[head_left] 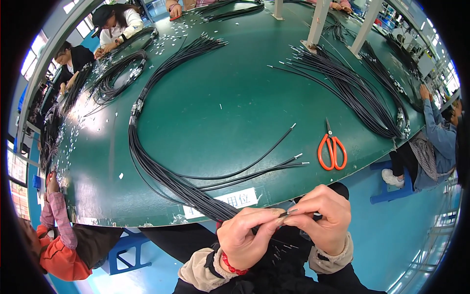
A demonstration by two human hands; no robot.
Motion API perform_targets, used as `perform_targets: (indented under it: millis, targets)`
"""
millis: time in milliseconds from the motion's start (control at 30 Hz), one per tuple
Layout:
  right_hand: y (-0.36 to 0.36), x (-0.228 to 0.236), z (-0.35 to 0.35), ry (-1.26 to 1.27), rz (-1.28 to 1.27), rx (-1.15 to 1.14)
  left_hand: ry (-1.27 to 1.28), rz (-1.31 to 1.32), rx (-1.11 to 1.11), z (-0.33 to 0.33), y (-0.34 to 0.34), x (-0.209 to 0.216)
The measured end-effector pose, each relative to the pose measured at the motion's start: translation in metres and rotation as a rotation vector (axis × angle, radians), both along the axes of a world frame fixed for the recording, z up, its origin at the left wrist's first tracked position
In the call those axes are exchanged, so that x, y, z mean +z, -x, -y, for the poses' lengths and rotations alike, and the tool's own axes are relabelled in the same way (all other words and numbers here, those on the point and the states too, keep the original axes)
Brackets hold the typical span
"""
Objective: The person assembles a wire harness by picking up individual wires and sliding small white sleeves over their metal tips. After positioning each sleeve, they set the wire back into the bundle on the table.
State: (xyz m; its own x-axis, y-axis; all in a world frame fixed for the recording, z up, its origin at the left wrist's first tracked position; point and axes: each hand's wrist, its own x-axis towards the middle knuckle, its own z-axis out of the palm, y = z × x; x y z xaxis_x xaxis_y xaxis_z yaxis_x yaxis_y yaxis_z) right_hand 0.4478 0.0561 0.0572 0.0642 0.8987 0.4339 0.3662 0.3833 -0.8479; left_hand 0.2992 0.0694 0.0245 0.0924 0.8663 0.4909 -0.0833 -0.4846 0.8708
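A thick bundle of black cables (pixel 181 188) curves over the green table and runs off its front edge under my left hand (pixel 249 230). Thumb and forefinger of that hand pinch one black cable near its tip (pixel 283 214). My right hand (pixel 320 218) meets it there, its fingers pinched together at the same silvery tip. Whether the right fingers hold the tip itself or a small piece on it is too small to tell. More loose cable ends with pale tips (pixel 281 250) hang below my hands. Three cable ends (pixel 298 159) stick out to the right on the table.
Orange-handled scissors (pixel 332 152) lie at the right. A white printed label (pixel 240 198) is stuck near the front edge. Another cable bundle (pixel 352 90) lies at the far right, by pale metal posts (pixel 317 24). White scraps litter the left side. Other people sit working around the table.
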Motion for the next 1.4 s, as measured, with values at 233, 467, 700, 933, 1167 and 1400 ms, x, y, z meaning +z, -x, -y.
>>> perform_targets:
  millis: [233,467,700,933,1167,1400]
  targets:
    - [-0.001,0.003,-0.003,-0.027,0.106,-0.042,-0.086,-0.064,0.029,-0.005,0.001,-0.001]
    - [-0.001,0.008,0.0,-0.1,0.21,-0.092,-0.014,-0.053,0.003,-0.004,0.001,0.003]
    - [-0.009,0.003,-0.001,-0.181,0.306,-0.104,0.399,0.134,-0.259,-0.014,0.008,0.014]
    - [-0.014,-0.009,-0.003,-0.197,0.36,-0.085,0.133,-0.158,-0.255,-0.022,0.008,0.005]
    - [-0.018,-0.014,-0.003,-0.162,0.336,-0.06,0.223,-0.057,-0.274,-0.019,0.004,-0.002]
    - [-0.013,-0.02,-0.002,-0.049,0.147,0.018,0.437,0.145,-0.304,-0.017,0.003,0.0]
